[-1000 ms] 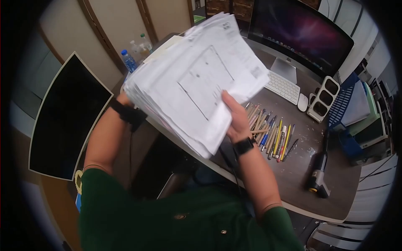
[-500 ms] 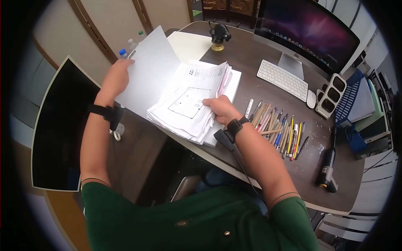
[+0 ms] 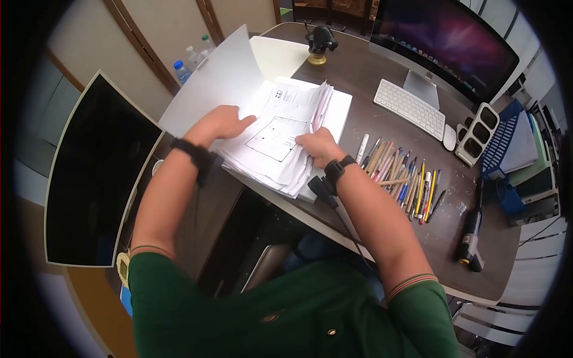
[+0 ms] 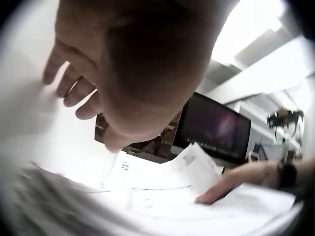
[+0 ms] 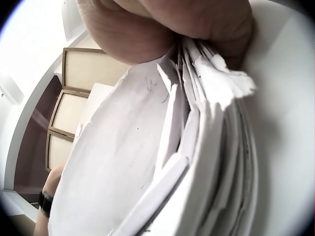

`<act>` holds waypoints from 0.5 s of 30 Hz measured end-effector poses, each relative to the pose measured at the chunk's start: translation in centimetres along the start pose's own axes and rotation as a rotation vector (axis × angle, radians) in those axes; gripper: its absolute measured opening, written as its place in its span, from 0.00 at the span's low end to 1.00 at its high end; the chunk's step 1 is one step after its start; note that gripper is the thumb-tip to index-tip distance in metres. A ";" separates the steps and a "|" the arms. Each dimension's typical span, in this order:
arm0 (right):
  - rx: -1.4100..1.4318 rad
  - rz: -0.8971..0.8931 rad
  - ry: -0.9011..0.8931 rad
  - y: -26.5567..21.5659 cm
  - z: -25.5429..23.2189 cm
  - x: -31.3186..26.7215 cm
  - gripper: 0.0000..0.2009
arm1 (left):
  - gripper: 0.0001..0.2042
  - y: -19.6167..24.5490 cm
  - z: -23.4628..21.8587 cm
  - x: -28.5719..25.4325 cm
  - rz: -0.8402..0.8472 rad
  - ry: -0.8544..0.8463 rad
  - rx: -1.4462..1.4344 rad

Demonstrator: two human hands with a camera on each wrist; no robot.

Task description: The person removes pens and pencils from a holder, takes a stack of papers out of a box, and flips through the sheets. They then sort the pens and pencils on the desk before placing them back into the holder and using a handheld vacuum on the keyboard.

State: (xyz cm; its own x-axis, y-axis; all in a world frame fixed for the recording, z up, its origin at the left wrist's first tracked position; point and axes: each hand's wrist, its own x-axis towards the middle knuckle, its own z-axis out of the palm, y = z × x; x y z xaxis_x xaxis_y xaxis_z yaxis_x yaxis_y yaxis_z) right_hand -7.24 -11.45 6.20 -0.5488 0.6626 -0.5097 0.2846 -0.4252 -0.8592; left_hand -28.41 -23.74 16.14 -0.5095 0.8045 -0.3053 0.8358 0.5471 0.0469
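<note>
A thick stack of papers [image 3: 274, 149] lies in an opened white folder [image 3: 209, 86] on the desk. Its top sheet bears a drawn rectangular outline. On the left, the folder's cover stands tilted up. My right hand [image 3: 321, 147] pinches the stack's right edge, thumb on top; the right wrist view shows creased sheet edges [image 5: 197, 118] bunched between thumb and fingers. My left hand [image 3: 224, 124] is between the raised cover and the stack's left side. In the left wrist view its fingers [image 4: 74, 88] are extended and spread against the white surface.
Pens and pencils [image 3: 406, 179] lie in a loose pile right of the stack. Beyond are a keyboard [image 3: 410, 110], mouse [image 3: 449, 137], computer screen [image 3: 447, 42] and dark figurine [image 3: 322, 40]. Bottles [image 3: 182, 71] stand behind the cover, a dark monitor [image 3: 95, 179] at left, a handheld device [image 3: 470, 238] at right.
The stack came down from the air into the folder. My left hand then left the cover's upper edge and moved right and down inside it. My right hand keeps its hold on the papers.
</note>
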 end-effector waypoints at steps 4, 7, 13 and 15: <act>0.058 -0.031 -0.039 0.0 -0.1 0.0 0.22 | 0.37 1.5 0.1 0.0 -0.076 -0.323 -0.312; 0.094 -0.016 -0.063 -0.5 -0.5 -0.8 0.23 | 0.37 0.8 2.4 0.9 -0.094 -0.271 -0.393; 0.452 -0.044 -0.278 -0.6 -1.5 -1.7 0.25 | 0.37 -0.2 3.7 1.5 -0.177 -0.454 -0.704; 0.459 -0.025 -0.287 -0.5 -1.6 -1.5 0.25 | 0.34 0.4 3.9 0.6 -0.186 -0.320 -0.730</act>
State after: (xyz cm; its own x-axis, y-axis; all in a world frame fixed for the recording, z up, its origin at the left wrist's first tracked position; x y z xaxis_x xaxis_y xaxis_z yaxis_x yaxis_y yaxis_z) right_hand -5.32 -11.28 7.38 -0.7617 0.5084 -0.4016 -0.0688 -0.6799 -0.7301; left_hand -27.61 -23.90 12.29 -0.4513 0.6412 -0.6206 0.3429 0.7667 0.5428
